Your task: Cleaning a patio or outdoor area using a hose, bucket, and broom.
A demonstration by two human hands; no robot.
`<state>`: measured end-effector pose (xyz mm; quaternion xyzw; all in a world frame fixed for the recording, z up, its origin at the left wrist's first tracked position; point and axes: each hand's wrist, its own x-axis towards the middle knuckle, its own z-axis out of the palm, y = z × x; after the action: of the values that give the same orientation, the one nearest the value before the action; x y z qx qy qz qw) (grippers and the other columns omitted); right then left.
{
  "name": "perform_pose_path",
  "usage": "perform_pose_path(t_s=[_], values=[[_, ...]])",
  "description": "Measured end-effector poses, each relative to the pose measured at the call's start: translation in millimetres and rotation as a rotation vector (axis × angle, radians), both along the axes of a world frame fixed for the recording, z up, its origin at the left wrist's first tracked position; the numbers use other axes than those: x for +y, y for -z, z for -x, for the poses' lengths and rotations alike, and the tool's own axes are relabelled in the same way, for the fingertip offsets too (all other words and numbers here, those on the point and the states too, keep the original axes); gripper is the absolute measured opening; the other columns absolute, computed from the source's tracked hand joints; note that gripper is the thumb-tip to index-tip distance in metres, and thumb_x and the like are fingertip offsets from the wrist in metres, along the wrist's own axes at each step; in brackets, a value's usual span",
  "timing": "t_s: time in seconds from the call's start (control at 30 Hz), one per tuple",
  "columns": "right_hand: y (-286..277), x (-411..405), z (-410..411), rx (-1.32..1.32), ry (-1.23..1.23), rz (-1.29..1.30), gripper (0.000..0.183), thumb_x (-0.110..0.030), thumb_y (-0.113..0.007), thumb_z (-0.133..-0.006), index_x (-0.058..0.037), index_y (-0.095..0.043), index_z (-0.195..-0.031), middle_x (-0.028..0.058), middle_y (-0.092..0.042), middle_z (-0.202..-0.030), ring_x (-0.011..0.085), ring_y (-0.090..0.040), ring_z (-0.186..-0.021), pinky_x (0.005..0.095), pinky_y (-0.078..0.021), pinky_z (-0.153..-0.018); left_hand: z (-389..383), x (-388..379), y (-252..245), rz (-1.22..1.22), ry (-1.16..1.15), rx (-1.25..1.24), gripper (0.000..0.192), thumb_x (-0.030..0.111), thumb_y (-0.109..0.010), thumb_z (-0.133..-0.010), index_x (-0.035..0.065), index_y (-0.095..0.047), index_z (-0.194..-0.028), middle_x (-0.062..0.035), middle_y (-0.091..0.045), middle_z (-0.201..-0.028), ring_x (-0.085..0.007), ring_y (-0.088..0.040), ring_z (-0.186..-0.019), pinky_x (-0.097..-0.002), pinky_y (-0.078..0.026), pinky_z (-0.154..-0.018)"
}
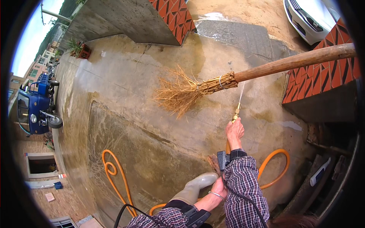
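Observation:
My right hand (235, 131) grips an orange hose just behind its brass spray nozzle (236, 113). A thin white jet of water (242, 91) leaves the nozzle, pointing away from me. My left hand (219, 186), with a bangle at the wrist, is lower down beside my right sleeve; its fingers are partly hidden, so what it holds cannot be made out. A twig broom (182, 92) bound with wire crosses the view above the nozzle. Its wooden handle (293, 62) runs off to the right, and what supports it is out of sight.
Loops of orange hose (119, 179) lie on the wet concrete floor (137, 159). A rubber boot (196, 183) shows below. Tiled pillars (322, 74) stand right and ahead, a white car (309, 21) beyond. At left are a blue three-wheeled vehicle (35, 109) and a potted plant (81, 51).

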<state>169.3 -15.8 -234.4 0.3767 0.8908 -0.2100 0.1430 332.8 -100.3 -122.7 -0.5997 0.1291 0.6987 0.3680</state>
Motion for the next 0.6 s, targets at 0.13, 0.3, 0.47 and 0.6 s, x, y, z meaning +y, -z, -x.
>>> perform_pose_path(t_s=[0.13,0.3,0.47,0.6], values=[[2,14,9,0.053,-0.027,0.002,0.029,-0.019,-0.054,-0.072,0.0017,-0.044,-0.09,0.0199,-0.058,-0.074,0.0354,-0.057,-0.072,0.0425,-0.0451,-0.062,1,22,10,0.012,-0.051,0.025,0.027,0.02,-0.038,-0.086,0.0032,-0.052,-0.102,-0.0088,-0.056,-0.102,-0.0199,-0.053,-0.093,-0.0348,-0.039,-0.087],[5,-36,-41,0.05,-0.137,0.046,0.029,-0.02,-0.054,-0.072,0.0007,-0.044,-0.09,0.0209,-0.056,-0.071,0.0384,-0.055,-0.069,0.045,-0.0427,-0.059,-48,-23,3,-0.061,-0.109,-0.05,0.023,0.017,-0.043,-0.082,0.002,-0.054,-0.096,-0.0098,-0.058,-0.097,-0.0215,-0.054,-0.088,-0.0364,-0.04,-0.084],[-23,14,-145,0.04,-0.319,-0.069,0.031,-0.013,-0.057,-0.072,-0.0035,-0.048,-0.1,0.0187,-0.058,-0.078,0.0379,-0.054,-0.072,0.0453,-0.0408,-0.059,-117,52,6,-0.219,-0.131,-0.038,0.033,0.026,-0.052,-0.078,0.0036,-0.052,-0.102,-0.0064,-0.057,-0.1,-0.02,-0.053,-0.091,-0.0343,-0.04,-0.083],[-23,-8,-186,-0.047,-0.373,-0.032,0.029,-0.012,-0.059,-0.07,0.0004,-0.049,-0.094,0.021,-0.056,-0.079,0.0383,-0.054,-0.073,0.0448,-0.0409,-0.061,-154,70,8,-0.284,-0.155,-0.049,0.032,0.025,-0.052,-0.077,0.0035,-0.053,-0.1,-0.0065,-0.058,-0.098,-0.02,-0.053,-0.09,-0.0342,-0.041,-0.082]])
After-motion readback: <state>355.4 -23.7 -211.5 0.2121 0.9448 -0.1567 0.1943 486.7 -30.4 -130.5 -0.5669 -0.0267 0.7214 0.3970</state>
